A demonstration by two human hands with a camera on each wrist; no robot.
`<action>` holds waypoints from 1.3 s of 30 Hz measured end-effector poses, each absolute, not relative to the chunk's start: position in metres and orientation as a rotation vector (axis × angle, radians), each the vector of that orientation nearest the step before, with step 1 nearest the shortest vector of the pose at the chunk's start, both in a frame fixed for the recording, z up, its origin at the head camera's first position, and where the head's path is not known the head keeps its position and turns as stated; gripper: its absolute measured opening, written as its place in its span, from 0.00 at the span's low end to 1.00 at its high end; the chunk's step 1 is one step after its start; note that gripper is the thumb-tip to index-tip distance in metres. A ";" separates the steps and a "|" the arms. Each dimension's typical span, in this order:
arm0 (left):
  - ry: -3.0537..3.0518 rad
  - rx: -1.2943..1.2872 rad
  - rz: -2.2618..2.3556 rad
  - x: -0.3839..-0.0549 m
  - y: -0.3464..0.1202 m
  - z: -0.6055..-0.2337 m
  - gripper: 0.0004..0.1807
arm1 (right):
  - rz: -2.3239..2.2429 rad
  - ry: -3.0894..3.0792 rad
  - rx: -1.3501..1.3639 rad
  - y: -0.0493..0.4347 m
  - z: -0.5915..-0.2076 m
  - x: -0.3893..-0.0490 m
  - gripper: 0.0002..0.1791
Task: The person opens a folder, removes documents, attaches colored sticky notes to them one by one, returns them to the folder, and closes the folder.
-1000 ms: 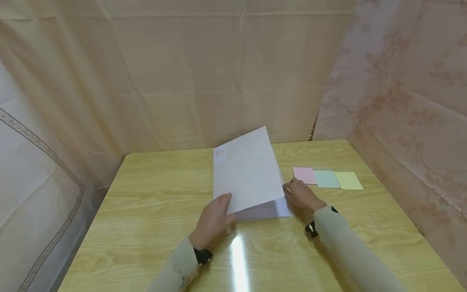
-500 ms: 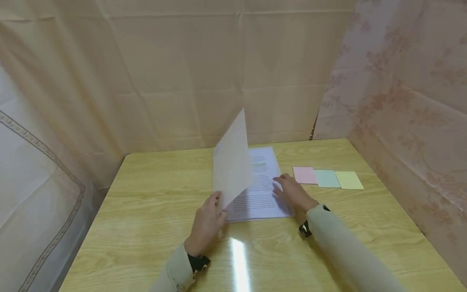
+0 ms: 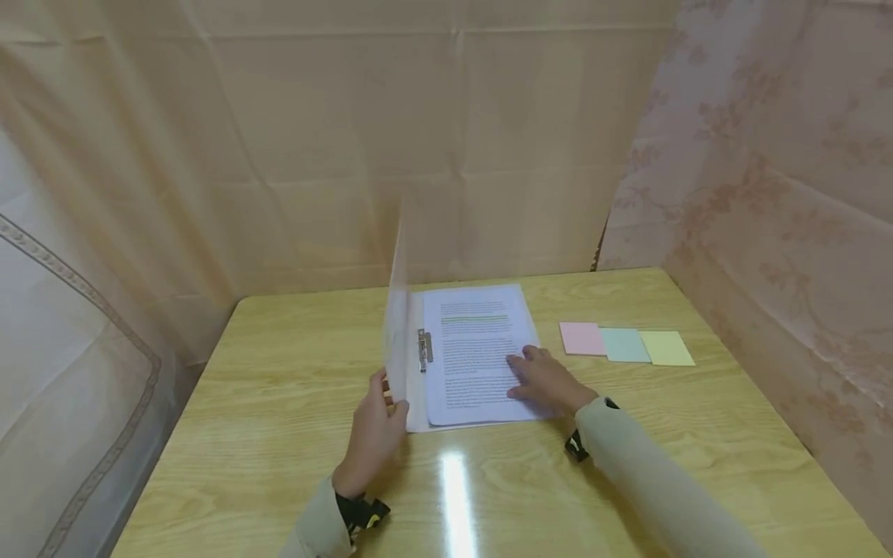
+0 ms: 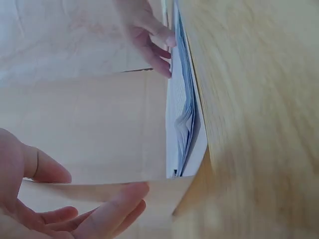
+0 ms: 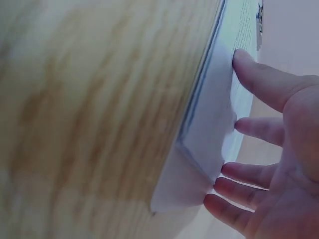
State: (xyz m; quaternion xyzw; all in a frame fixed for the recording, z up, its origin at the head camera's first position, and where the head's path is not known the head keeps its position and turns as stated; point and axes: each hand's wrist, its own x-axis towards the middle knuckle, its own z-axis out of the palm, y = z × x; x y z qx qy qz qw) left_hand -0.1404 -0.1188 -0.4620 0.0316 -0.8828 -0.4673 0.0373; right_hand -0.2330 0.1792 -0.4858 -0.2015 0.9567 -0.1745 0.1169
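Note:
A white folder lies on the table with its cover standing nearly upright along the left side. My left hand pinches the cover's lower edge; in the left wrist view the cover edge passes between thumb and fingers. Inside, a stack of printed papers carries a green highlighted line near the top. A metal clip sits at the stack's left edge. With fingers spread, my right hand rests its fingertips on the papers' right side; in the right wrist view its fingertips touch the top sheet.
Pink, light green and yellow sticky note pads lie in a row on the right of the wooden table. A beige curtain hangs along the back edge, and a flowered cloth along the right.
My left hand has swung the folder cover up and leftward, uncovering the printed papers and metal clip. My right hand has left the cover's edge and moved left onto the papers.

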 end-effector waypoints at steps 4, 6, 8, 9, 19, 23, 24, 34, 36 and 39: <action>-2.638 0.163 -1.551 -0.139 -0.130 -0.463 0.26 | -0.467 2.788 -0.618 0.177 -0.486 -0.233 0.37; -2.554 0.211 -1.669 -0.138 -0.136 -0.462 0.21 | -0.457 2.785 -0.617 0.176 -0.486 -0.233 0.37; -2.438 0.250 -1.789 -0.138 -0.143 -0.458 0.19 | -0.440 2.790 -0.620 0.176 -0.485 -0.234 0.37; -2.368 0.268 -1.849 -0.138 -0.147 -0.455 0.18 | -0.438 2.792 -0.618 0.176 -0.484 -0.235 0.37; -2.135 0.399 -1.592 -0.140 -0.190 -0.424 0.24 | -0.467 2.776 -0.541 0.176 -0.482 -0.237 0.37; -2.057 0.467 -1.490 -0.141 -0.202 -0.421 0.25 | -0.473 2.777 -0.535 0.176 -0.481 -0.237 0.37; -2.032 0.486 -1.472 -0.141 -0.205 -0.422 0.26 | -0.475 2.778 -0.532 0.177 -0.481 -0.237 0.37; -1.865 0.627 -1.374 -0.141 -0.226 -0.434 0.28 | -0.495 2.779 -0.518 0.176 -0.483 -0.234 0.37; -1.878 0.653 -1.312 -0.140 -0.231 -0.437 0.24 | -0.497 2.777 -0.521 0.176 -0.484 -0.233 0.37; -1.964 0.652 -1.205 -0.140 -0.239 -0.443 0.17 | -0.493 2.774 -0.518 0.177 -0.485 -0.232 0.37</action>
